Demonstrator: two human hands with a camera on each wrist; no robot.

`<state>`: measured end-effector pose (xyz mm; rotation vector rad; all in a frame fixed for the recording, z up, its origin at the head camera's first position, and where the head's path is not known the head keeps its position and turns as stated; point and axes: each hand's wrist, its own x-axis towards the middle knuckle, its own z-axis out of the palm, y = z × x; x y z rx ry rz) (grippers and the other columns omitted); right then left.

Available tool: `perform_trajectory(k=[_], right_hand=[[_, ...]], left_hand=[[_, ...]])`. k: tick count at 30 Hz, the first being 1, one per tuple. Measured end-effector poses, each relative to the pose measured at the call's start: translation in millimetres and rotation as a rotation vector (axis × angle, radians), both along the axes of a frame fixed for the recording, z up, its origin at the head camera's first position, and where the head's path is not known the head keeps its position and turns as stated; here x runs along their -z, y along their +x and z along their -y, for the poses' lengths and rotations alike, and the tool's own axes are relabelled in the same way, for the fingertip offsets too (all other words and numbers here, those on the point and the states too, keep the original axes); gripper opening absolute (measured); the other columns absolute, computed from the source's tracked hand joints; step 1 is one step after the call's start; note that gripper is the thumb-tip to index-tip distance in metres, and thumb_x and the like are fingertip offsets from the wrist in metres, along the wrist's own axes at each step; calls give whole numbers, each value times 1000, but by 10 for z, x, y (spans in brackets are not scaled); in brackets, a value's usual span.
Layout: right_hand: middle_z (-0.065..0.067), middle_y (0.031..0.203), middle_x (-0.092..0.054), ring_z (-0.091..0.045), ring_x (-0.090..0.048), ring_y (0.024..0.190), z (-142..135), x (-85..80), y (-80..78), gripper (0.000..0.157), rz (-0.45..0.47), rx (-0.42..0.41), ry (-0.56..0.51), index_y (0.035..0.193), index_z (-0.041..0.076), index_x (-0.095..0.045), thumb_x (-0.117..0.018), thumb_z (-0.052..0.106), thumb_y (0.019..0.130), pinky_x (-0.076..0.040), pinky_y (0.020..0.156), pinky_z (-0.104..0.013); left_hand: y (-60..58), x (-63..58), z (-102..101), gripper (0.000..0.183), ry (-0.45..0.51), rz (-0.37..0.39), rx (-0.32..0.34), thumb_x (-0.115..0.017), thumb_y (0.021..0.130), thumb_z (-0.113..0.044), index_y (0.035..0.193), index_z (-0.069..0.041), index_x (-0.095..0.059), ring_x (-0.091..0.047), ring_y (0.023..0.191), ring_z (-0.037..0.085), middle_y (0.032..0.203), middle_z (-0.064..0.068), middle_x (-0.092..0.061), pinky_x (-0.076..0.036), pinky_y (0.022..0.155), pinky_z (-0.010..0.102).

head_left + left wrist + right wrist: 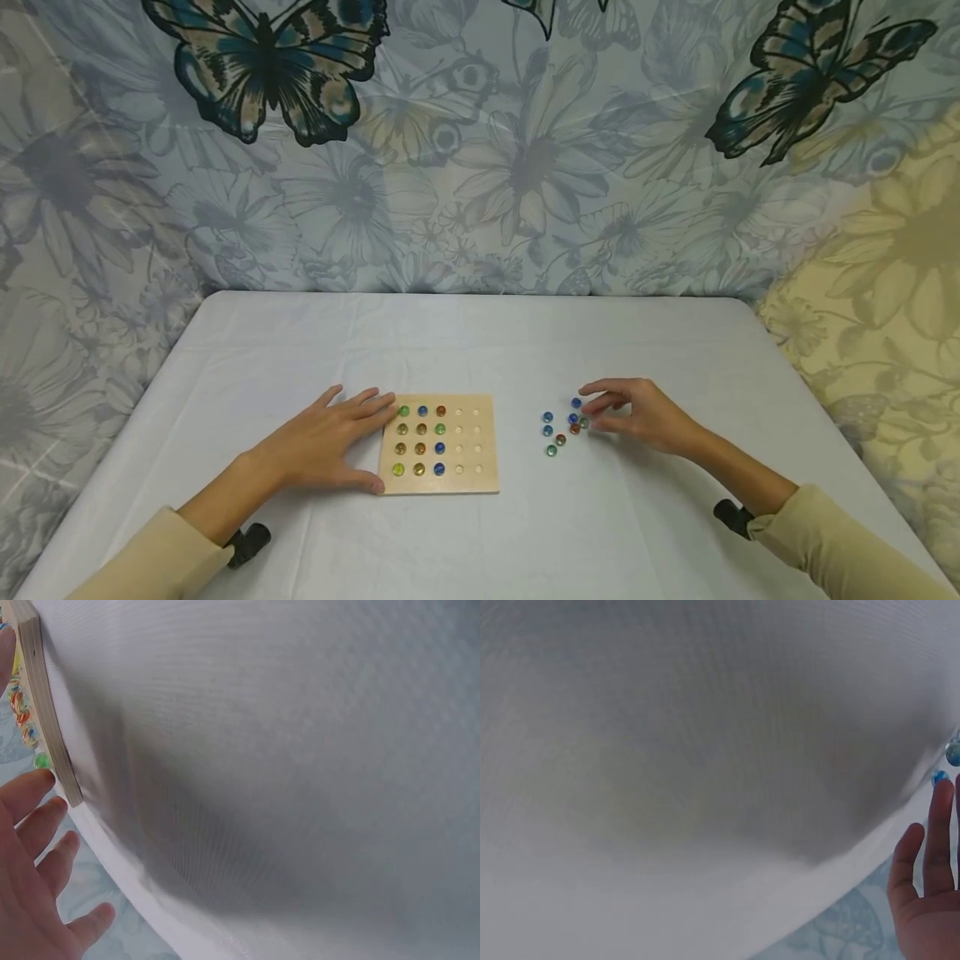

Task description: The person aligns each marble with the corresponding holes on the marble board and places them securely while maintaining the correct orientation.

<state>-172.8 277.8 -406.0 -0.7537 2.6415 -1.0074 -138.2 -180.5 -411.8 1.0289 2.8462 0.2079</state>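
Observation:
A square wooden board (477, 482) with rows of round hollows lies flat on the table. Glass marbles in green, blue, amber and red sit in its three left columns; the two right columns hold none. My left hand (330, 442) is spread at the board's left edge, index fingertip at the upper left corner and thumb at the lower left. To the right, several loose marbles (561, 439) lie in a small cluster. My right hand (643, 417) hovers at that cluster's right side, its fingertips beside a greenish marble (583, 423). Whether they touch it cannot be told.
A white cloth (517, 550) covers the table, whose far edge meets a hanging fabric (525, 208) printed with flowers and butterflies. Black wrist cameras (250, 545) show below both sleeves. Yellowish patterned fabric (885, 317) hangs at the right.

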Motion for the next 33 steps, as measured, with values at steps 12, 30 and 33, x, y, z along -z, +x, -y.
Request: perform_trajectory(k=[12,30,33], right_hand=[[5,95,-70,-13,-65,87,33,70,3,45,-19,-20,12,120,8,-59,-74,8,77,-51,79,-38],[7,91,-69,-9,-62,85,94,83,-22,39,-86,-22,57,114,8,-62,-72,3,77,-51,74,-34],[8,91,-69,-8,-62,84,99,78,-26,38,-95,-23,60,114,7,-62,-72,2,77,-51,75,-34]], left_hand=[[2,35,-16,100,-12,5,1,-47,66,-82,143,-20,-36,-27,136,21,149,-4,-30,-16,107,56],[23,64,-5,99,-15,-25,7,-45,67,-83,143,-20,-37,-24,137,20,149,-3,-30,-16,107,56],[22,66,-2,99,-13,-29,6,-45,67,-83,144,-21,-36,-23,137,20,149,-3,-29,-17,106,56]])
